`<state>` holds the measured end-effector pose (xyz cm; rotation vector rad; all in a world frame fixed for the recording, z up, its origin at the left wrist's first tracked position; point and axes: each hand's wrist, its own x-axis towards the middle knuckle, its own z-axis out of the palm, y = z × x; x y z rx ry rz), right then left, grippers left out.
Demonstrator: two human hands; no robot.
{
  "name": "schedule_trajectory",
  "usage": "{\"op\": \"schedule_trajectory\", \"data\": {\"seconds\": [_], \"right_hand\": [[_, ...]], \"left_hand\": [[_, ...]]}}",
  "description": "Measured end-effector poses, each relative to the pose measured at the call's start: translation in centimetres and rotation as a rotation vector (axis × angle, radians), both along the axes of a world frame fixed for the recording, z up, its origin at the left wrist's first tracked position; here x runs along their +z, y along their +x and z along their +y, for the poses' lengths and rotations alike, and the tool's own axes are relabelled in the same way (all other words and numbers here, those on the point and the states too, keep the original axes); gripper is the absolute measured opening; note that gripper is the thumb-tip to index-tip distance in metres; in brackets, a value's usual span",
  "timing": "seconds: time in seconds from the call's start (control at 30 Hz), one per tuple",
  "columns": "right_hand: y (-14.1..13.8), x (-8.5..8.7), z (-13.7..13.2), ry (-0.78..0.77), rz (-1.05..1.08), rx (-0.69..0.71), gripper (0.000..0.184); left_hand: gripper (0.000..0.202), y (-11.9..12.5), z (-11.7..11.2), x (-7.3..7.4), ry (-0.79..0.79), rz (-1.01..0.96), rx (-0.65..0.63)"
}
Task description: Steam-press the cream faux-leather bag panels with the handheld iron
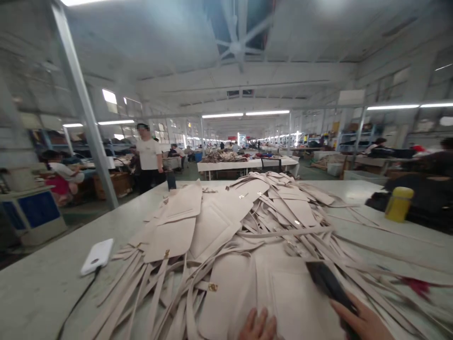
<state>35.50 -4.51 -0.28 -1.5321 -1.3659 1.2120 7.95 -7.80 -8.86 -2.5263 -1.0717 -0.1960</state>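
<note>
My left hand [258,326] lies at the bottom edge of the view. Its fingers rest flat on a beige panel [297,297] with a stitched seam line; the rest of the hand is cut off. At the right, my right hand [361,316] is wrapped round a black handheld tool [327,281], blurred, with a flat dark end. That end is over the panel's upper right corner; whether it touches cannot be told. Beyond lies a heap of beige panels [215,226] and long straps [159,288], some with small gold-coloured metal fittings [213,287].
A white power bank [97,256] with a black cable lies at the left of the pale table [42,288]. A yellow bottle [399,204] stands at the right edge, beside dark cloth. One person [148,153] stands beyond the table's left side. A metal post [85,104] rises there.
</note>
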Motion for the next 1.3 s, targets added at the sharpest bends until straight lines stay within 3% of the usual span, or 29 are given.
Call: {"op": "schedule_trajectory", "data": {"seconds": [0.03,0.07,0.2,0.33,0.53,0.63,0.8,0.97,1.03,1.13,1.2,1.3], "right_hand": [[-0.7,0.7,-0.4,-0.032,0.013,0.019,0.048],[-1.3,1.3,-0.7,-0.091,0.045,0.139,0.05],[-4.0,3.4,0.0,-0.244,0.067,0.432,0.034],[-6.0,3.8,3.6,-0.308,0.059,0.442,0.023],[-10.3,3.0,8.6,-0.241,0.063,0.378,0.016],[-11.7,3.4,8.7,-0.188,0.065,0.367,0.019],[-10.7,4.3,7.3,-0.249,0.042,0.45,0.021],[-12.1,4.4,9.5,-0.355,-0.053,0.495,0.015],[-13.6,4.4,10.9,-0.346,-0.086,0.485,0.016],[-14.8,4.6,11.8,-0.28,-0.123,0.437,0.017],[-14.3,4.6,11.3,-0.205,-0.134,0.38,0.018],[-11.9,4.5,9.0,-0.106,-0.113,0.295,0.024]], "left_hand": [[0.041,-0.2,-0.4,0.4,0.064,0.018,-0.055],[0.039,-0.3,-0.8,0.7,0.128,0.024,-0.094],[0.038,-0.7,-1.2,1.9,0.187,-0.018,-0.143],[0.041,-0.7,-0.9,1.8,0.109,-0.054,-0.143],[0.039,-0.7,-0.7,1.3,0.097,-0.055,-0.149],[0.037,-0.8,-0.8,1.4,0.104,-0.074,-0.159],[0.034,-0.8,-1.0,0.7,0.159,-0.125,-0.142],[0.035,-0.5,-0.6,0.0,0.265,-0.228,-0.175],[0.04,-0.5,-0.6,0.5,0.199,-0.247,-0.195],[0.056,-1.0,-0.9,2.4,-0.073,-0.351,-0.178],[0.057,-1.4,-1.0,3.9,-0.262,-0.483,-0.122],[0.044,-1.9,-0.9,5.8,-0.443,-0.608,-0.085]]}}
